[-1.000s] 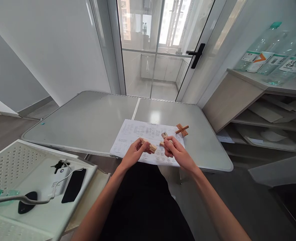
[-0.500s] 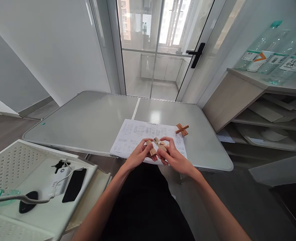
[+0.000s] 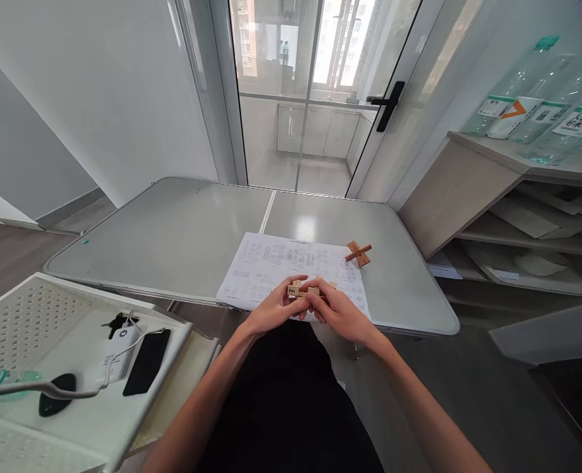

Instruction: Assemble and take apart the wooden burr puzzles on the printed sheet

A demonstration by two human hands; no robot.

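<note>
Just over the near edge of an instruction sheet [image 3: 271,253], my two hands meet around light wooden puzzle pieces. My left hand [image 3: 274,309] is closed on a wooden puzzle piece [image 3: 293,290] with a dark number, apparently a 3, facing me. Fingers of my right hand [image 3: 339,310] grip another pale wooden piece [image 3: 313,291] close beside it. Whether the pieces are joined is hidden by my fingers. On the sheet's right edge lies a reddish-brown wooden cross-shaped puzzle [image 3: 358,253], touched by neither hand.
The grey folding table [image 3: 182,230] ends near my lap. At left a white cart [image 3: 94,427] holds a black phone [image 3: 146,362], a white power bank [image 3: 119,355], keys and a cable. A shelf [image 3: 468,190] with plastic bottles [image 3: 508,98] stands right; a glass door is ahead.
My hands have drawn closer together and the fingers now cover more of the wooden pieces. The numbered piece has turned and shifted left. The brown cross puzzle and sheet have stayed put.
</note>
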